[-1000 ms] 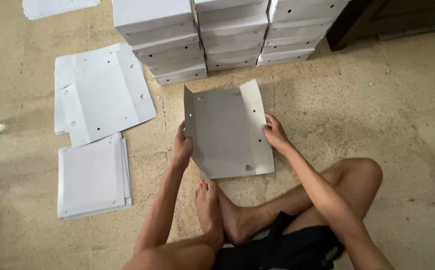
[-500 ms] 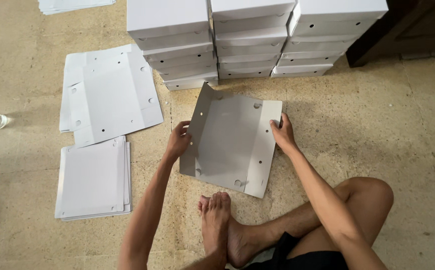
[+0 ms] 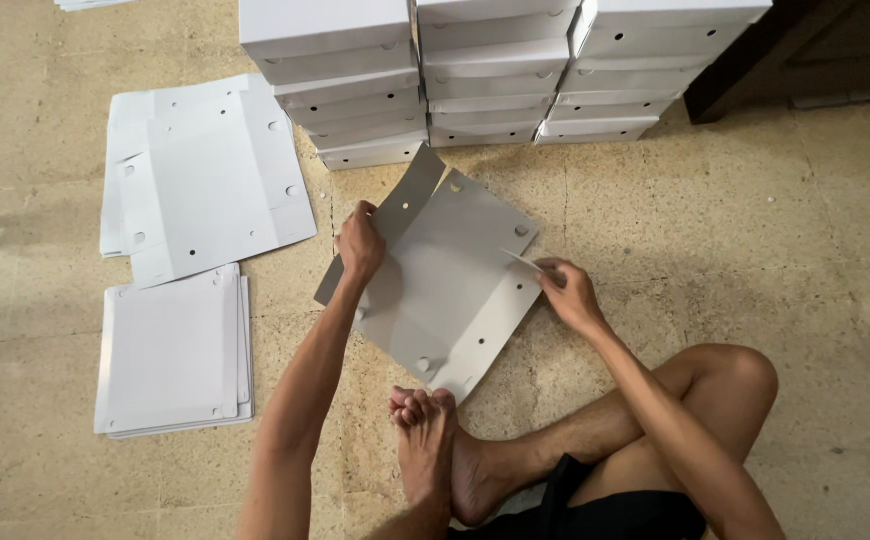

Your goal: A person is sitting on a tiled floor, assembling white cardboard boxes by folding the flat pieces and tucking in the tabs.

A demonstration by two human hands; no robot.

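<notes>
Fingers of left hand [image 3: 360,243] clamped on raised side flap of flat grey box blank [image 3: 442,283], right hand [image 3: 567,293] pinching opposite flap edge. Blank sits on stone floor [image 3: 735,240] just past bare feet [image 3: 425,440]. Stacked white boxes [image 3: 495,70] behind, flat blank piles [image 3: 195,175] off left.

Three columns of stacked white boxes [image 3: 495,70], two piles of flat sheets [image 3: 175,350], one held sheet [image 3: 445,280]

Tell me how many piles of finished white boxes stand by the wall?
3 piles show, side by side at the top: the left pile, the middle pile and the right pile. The picture's edge cuts their tops, so more may be hidden.
</notes>
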